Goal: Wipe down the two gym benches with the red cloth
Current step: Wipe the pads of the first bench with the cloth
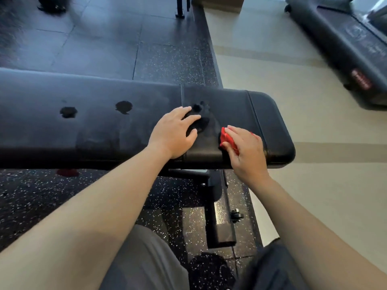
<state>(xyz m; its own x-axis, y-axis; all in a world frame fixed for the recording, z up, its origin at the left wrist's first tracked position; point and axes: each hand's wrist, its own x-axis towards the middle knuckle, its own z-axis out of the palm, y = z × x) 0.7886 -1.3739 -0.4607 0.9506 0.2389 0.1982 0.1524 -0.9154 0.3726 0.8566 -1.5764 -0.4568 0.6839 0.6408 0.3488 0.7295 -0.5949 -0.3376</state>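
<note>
From the head view I see one black padded surface (94,126): smooth vinyl with rounded corners and three round dark dimples. My left grip (174,132) lies flat on it, fingers spread, holding nothing. Just to its right, my right grip (245,151) curls round one crumpled red cloth (227,139), pressing it onto the surface's near right end. Speckled rubber floor (52,195) lies beneath.

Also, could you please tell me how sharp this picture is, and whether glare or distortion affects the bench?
Head view: left hand, right hand and red cloth are fairly sharp; the treadmill at upper right is smeared; the wide lens bows the bench edges; only a soft sheen on its near right corner.
</note>
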